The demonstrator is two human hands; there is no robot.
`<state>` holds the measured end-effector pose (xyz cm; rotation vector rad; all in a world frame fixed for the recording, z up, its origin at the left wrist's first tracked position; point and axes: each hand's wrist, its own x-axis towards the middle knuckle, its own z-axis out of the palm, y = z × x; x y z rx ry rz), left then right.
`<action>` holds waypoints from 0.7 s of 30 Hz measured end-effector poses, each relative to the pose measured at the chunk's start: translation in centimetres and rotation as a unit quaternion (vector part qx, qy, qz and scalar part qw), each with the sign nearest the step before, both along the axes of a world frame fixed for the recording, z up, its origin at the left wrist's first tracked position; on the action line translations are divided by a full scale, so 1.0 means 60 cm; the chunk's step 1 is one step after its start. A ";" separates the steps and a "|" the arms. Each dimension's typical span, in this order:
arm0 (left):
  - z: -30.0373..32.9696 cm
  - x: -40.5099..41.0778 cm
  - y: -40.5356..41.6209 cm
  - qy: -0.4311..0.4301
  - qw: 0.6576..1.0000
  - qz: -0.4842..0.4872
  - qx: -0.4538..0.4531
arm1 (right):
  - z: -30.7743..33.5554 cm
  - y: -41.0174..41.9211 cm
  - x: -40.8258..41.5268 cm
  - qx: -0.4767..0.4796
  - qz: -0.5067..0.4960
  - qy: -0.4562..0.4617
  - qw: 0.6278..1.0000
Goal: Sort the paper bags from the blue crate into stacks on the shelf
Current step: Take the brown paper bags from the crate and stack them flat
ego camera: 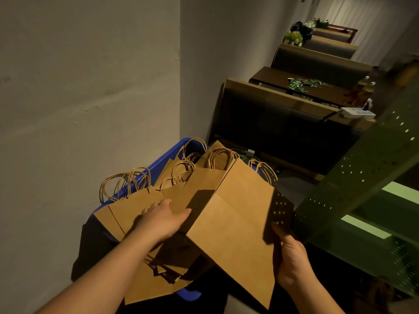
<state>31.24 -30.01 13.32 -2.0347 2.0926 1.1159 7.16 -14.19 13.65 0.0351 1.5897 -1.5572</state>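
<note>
Brown kraft bag (235,220), flat with twisted-paper handles, is pinched at its edge by the right hand (291,259). Left hand (164,219) presses flat-fingered on bags heaped in the blue crate (158,162) behind.

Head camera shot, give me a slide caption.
Right hand holds a paper bag over the blue crate while left hand reaches in.

Wall (90,87) close left of blue crate (167,157), green shelf post (362,177) close right, bags (233,214) covering crate
</note>
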 end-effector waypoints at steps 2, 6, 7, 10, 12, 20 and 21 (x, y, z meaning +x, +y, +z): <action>-0.006 -0.013 -0.005 -0.048 0.998 -0.035 0.011 | 0.004 -0.002 0.004 -0.003 0.007 -0.009 1.000; -0.013 -0.025 -0.012 -0.086 0.996 -0.032 0.014 | 0.005 -0.008 0.007 -0.017 0.007 -0.007 1.000; -0.014 -0.026 -0.013 -0.082 0.996 -0.020 0.019 | 0.010 -0.009 0.010 -0.018 0.008 -0.006 1.000; -0.010 -0.022 -0.012 -0.036 0.998 0.023 0.040 | 0.011 -0.010 0.008 -0.023 0.013 -0.010 1.000; -0.005 -0.019 -0.011 -0.009 0.998 0.040 0.057 | 0.011 -0.009 0.007 -0.041 0.014 -0.022 0.999; 0.021 -0.007 -0.006 0.242 0.951 0.151 0.118 | 0.023 -0.016 0.008 -0.088 -0.011 -0.055 0.995; 0.025 -0.001 -0.004 0.269 0.941 0.161 0.127 | 0.026 -0.016 0.007 -0.087 -0.011 -0.058 0.994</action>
